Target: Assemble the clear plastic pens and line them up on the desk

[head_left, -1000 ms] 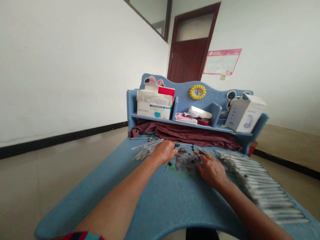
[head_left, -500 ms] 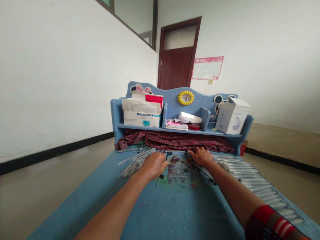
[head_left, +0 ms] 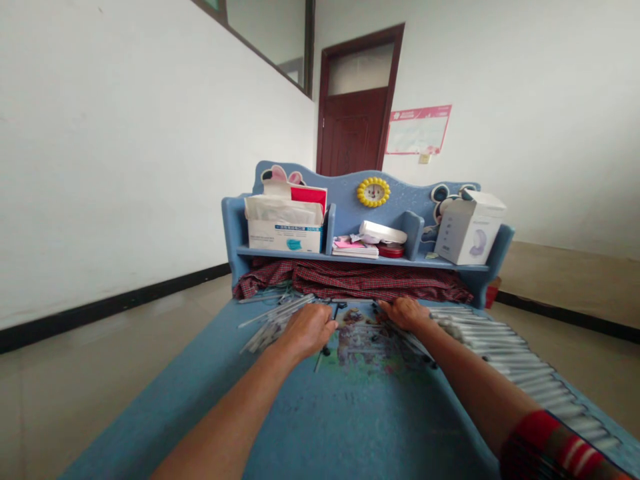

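Note:
My left hand (head_left: 309,329) rests knuckles-up on the blue desk (head_left: 345,420), fingers curled closed beside a loose pile of thin clear tubes (head_left: 273,319); what it holds is hidden. Farther back, near the red checked cloth (head_left: 360,278), my right hand (head_left: 405,312) lies palm down with its fingers bent over small dark parts and tubes on a printed picture (head_left: 373,340) in the desk top. A long row of clear tubes (head_left: 505,347) runs along the right side of the desk, beside my right forearm.
The desk's back shelf holds a box of face masks (head_left: 284,225), a red box (head_left: 314,197), notebooks (head_left: 356,247), a white carton (head_left: 469,228) and a yellow clock (head_left: 373,191). Behind stand a dark door (head_left: 353,130) and a pink wall poster (head_left: 417,129). Bare floor lies on both sides.
My right hand has moved from the desk's middle back toward the checked cloth and stayed there. The left hand has barely shifted. The view has swung slightly to the right.

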